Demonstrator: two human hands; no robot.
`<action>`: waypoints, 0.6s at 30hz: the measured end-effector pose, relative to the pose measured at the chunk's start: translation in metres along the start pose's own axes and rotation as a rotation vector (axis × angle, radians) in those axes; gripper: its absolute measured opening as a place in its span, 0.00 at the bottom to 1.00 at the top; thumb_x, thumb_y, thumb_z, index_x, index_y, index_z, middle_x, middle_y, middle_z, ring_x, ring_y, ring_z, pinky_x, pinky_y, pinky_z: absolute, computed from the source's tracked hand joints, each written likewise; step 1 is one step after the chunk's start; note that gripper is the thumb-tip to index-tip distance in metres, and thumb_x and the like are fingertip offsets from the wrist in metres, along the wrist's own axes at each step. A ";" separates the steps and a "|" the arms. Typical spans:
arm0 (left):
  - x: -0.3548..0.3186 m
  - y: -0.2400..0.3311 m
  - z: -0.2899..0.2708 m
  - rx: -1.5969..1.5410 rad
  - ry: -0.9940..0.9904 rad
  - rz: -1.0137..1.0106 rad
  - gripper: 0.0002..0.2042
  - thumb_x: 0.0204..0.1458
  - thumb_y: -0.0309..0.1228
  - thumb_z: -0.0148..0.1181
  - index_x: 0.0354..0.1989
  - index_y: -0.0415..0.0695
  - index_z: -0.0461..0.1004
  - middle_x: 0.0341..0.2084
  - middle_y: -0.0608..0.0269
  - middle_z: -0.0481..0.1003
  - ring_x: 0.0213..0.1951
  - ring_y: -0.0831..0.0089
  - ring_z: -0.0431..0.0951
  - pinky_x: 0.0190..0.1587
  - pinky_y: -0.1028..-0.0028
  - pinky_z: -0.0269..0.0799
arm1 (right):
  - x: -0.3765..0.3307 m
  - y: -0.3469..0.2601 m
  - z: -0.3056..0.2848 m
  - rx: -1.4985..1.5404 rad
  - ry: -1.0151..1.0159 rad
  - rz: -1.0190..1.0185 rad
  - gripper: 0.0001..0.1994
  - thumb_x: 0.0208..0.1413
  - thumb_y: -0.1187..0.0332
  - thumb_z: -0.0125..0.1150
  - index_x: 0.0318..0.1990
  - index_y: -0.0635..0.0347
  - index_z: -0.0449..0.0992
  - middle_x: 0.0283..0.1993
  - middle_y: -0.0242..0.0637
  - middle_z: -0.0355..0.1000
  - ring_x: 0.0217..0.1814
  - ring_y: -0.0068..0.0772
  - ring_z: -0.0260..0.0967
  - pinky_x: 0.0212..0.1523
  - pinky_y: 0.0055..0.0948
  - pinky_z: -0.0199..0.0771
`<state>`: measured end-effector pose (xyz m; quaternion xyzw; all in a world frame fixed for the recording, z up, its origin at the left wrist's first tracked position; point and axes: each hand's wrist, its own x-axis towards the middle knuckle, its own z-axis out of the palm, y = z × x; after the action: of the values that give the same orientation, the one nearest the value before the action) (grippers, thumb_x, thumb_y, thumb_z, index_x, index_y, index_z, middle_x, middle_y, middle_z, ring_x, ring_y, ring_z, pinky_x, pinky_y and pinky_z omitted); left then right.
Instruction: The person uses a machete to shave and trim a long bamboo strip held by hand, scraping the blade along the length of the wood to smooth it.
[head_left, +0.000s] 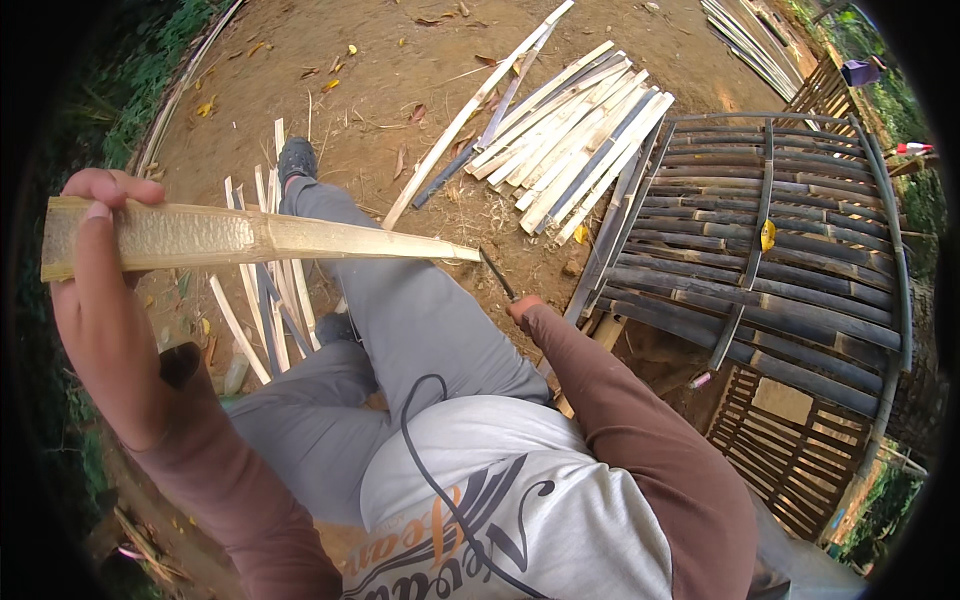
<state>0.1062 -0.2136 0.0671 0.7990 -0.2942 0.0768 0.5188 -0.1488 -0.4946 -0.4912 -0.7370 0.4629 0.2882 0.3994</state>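
My left hand (pixel 105 320) is raised at the left, its fingers and thumb closed around the wide end of a long split bamboo strip (pixel 320 238). The strip runs across in front of my legs, pale inner side showing, and looks narrower toward its far end. In my right hand (pixel 524 311), held lower and farther off beyond my knee, is a knife with a thin dark blade (pixel 497 272). The blade's tip meets or overlaps the strip's far end; whether it cuts in, I cannot tell. Most of the knife's handle is hidden in my fist.
A pile of split bamboo strips (pixel 590 130) lies on the dirt ground ahead. More strips (pixel 285 290) lie by my feet at the left. At the right stands a bamboo slat platform (pixel 690 230). A dark cord (pixel 420 470) hangs over my shirt.
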 end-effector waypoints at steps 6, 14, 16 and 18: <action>0.015 0.013 0.027 0.249 0.099 0.002 0.12 0.69 0.28 0.43 0.43 0.37 0.75 0.42 0.64 0.79 0.30 0.77 0.76 0.30 0.77 0.71 | -0.075 -0.079 -0.036 0.611 -0.106 -0.142 0.12 0.57 0.62 0.63 0.31 0.64 0.79 0.25 0.36 0.75 0.23 0.33 0.70 0.26 0.41 0.69; 0.026 0.054 0.089 0.323 0.166 -0.003 0.13 0.69 0.34 0.47 0.44 0.41 0.77 0.35 0.65 0.81 0.28 0.78 0.77 0.31 0.76 0.71 | -0.069 -0.050 -0.020 0.275 0.130 -0.397 0.11 0.56 0.64 0.63 0.32 0.65 0.77 0.21 0.41 0.72 0.23 0.35 0.71 0.27 0.40 0.70; 0.030 0.052 0.093 0.414 0.180 0.161 0.13 0.70 0.36 0.48 0.45 0.42 0.77 0.35 0.64 0.82 0.27 0.79 0.77 0.30 0.76 0.73 | -0.054 -0.027 -0.010 0.316 0.023 -0.184 0.11 0.57 0.63 0.63 0.32 0.64 0.76 0.21 0.39 0.71 0.20 0.34 0.69 0.23 0.39 0.68; 0.035 0.047 0.096 0.443 0.150 0.242 0.13 0.70 0.36 0.48 0.45 0.42 0.78 0.35 0.67 0.82 0.25 0.79 0.77 0.29 0.77 0.73 | -0.053 -0.020 -0.008 0.359 -0.043 -0.057 0.16 0.57 0.59 0.64 0.37 0.66 0.80 0.27 0.43 0.78 0.24 0.40 0.75 0.29 0.40 0.76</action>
<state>0.0914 -0.3247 0.0754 0.8442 -0.3243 0.2596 0.3388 -0.1512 -0.4724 -0.4385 -0.6602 0.4771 0.2052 0.5426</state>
